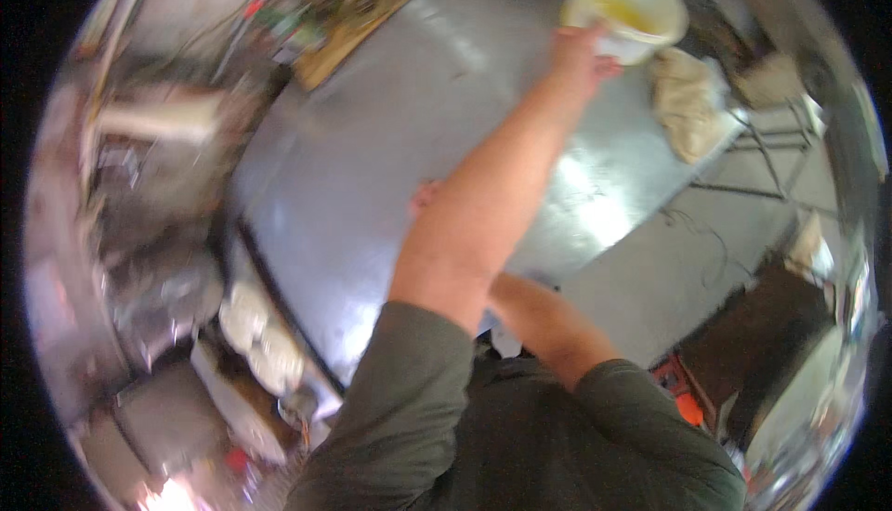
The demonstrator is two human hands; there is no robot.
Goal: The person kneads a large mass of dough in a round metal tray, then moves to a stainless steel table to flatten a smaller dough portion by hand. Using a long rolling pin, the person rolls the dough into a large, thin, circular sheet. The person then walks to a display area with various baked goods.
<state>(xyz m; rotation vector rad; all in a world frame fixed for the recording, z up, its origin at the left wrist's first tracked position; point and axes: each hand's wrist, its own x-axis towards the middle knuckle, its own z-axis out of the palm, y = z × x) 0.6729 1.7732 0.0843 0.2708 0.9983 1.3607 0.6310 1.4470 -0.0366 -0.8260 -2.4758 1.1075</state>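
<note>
My left arm stretches across the metal tabletop (362,142). At its end, my left hand (582,58) grips the near side of a white plastic bucket (658,6), with fingers at the rim. Something yellow shows inside the bucket, too blurred to name. My right arm crosses beneath the left one. Only a bit of my right hand (425,196) shows past the left forearm, over the tabletop; whether it holds anything is hidden.
A beige cloth (686,103) lies on the table beside the bucket. A wooden board (348,40) with blurred items borders the far left edge. White rounded items (261,337) stand off the table's left side. A metal-framed rack (759,155) is at right.
</note>
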